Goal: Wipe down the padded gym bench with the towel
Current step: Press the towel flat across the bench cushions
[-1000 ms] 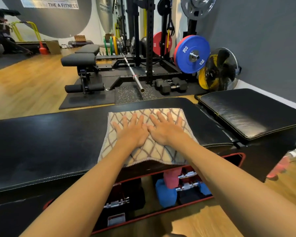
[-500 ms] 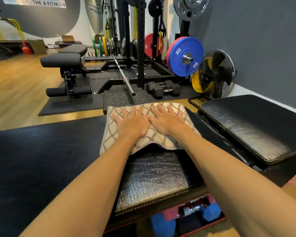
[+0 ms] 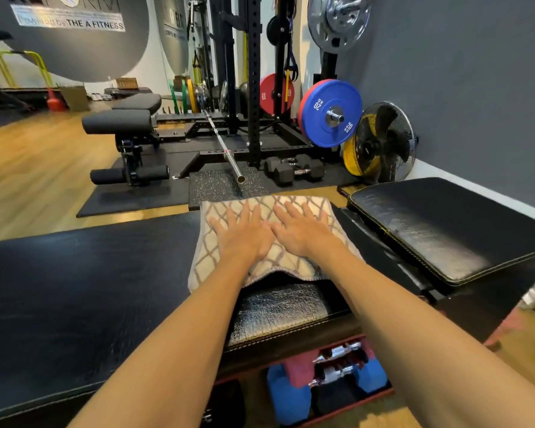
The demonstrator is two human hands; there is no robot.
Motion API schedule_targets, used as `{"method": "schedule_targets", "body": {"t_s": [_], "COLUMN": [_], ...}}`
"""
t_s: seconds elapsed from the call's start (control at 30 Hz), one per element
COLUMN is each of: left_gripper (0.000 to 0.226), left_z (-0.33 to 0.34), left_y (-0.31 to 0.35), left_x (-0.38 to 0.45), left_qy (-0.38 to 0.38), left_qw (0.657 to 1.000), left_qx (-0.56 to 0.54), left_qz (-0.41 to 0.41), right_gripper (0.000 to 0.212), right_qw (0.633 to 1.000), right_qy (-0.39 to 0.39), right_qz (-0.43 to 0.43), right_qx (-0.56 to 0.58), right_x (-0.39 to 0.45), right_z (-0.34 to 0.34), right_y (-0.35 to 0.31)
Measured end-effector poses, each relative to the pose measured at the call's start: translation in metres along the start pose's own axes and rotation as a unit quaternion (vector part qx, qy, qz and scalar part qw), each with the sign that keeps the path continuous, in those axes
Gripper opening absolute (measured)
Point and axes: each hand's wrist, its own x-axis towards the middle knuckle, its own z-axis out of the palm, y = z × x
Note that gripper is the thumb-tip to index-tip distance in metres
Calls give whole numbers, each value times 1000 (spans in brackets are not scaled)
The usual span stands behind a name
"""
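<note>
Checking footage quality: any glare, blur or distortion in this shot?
Head view: glare whitens the black padded gym bench below the beige lattice-patterned towel; fingertips of left hand and right hand look slightly soft; wide-angle bending at the edges.

Two bare forearms reach in from the bottom edge, no sleeves on either (none up to where the frame cuts them off). The left hand [image 3: 244, 234] and right hand [image 3: 303, 231] wear no gloves, rings, watch or wristband.
</note>
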Motion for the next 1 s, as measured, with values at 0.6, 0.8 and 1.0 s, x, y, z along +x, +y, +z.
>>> {"method": "schedule_targets", "body": {"t_s": [0.6, 0.8, 1.0], "left_gripper": [56, 55, 56], "left_z": [-3, 1, 10], "left_y": [40, 47, 59], "left_x": [-112, -79, -17], "left_qy": [-30, -41, -37], "left_qw": [999, 999, 999], "left_qx": [-1, -17, -3], "left_qz": [19, 27, 30], "right_gripper": [62, 61, 61], "right_qw": [1000, 999, 998], "right_qy": [-11, -24, -25], "right_qz": [11, 5, 27], "right_qx": [24, 29, 51], "right_x": [-125, -93, -36], "right_z": [1, -4, -6], "right_y": [28, 44, 63]}}
